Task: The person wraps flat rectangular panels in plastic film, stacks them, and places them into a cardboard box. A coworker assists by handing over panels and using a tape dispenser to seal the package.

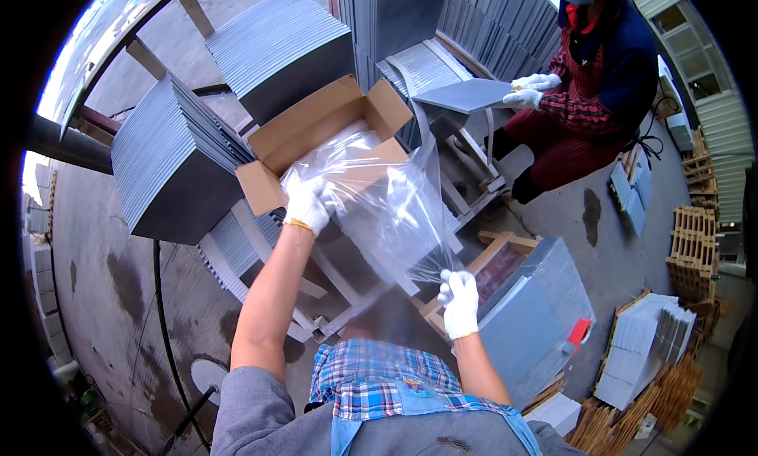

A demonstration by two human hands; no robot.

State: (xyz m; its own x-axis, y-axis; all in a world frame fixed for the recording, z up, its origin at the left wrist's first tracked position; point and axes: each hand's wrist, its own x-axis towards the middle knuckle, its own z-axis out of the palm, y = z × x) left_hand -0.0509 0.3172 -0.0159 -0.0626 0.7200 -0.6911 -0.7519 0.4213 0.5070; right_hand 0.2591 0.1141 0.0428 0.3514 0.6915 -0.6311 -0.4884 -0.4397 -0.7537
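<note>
Across the near side of an open brown cardboard box (312, 120), a crinkled sheet of clear plastic film (395, 207) hangs between the wearer's two hands, its glossy folds catching the light. The left hand (310, 205), in a white knit glove with a yellowish cuff, grasps the film just beside the box's near left flap. The right hand (459, 302), gloved in the same way, lies nearer the wearer's body than the box and to its right; its fingers pinch a gathered end, so the film is drawn to a point there. More clear plastic (shiny and loosely folded) lies inside the box.

Left of the box stands a tight row of thin grey slabs (181, 195), and beyond the box is another such row (276, 49). To the box's right and slightly beyond it, a co-worker in a dark red checked apron (580, 85) holds a flat grey panel (462, 94) with white-gloved hands. Nearer the wearer than the box, on its right, sits a grey plastic-wrapped pack (529, 314) with a small red object (580, 332) on it.
</note>
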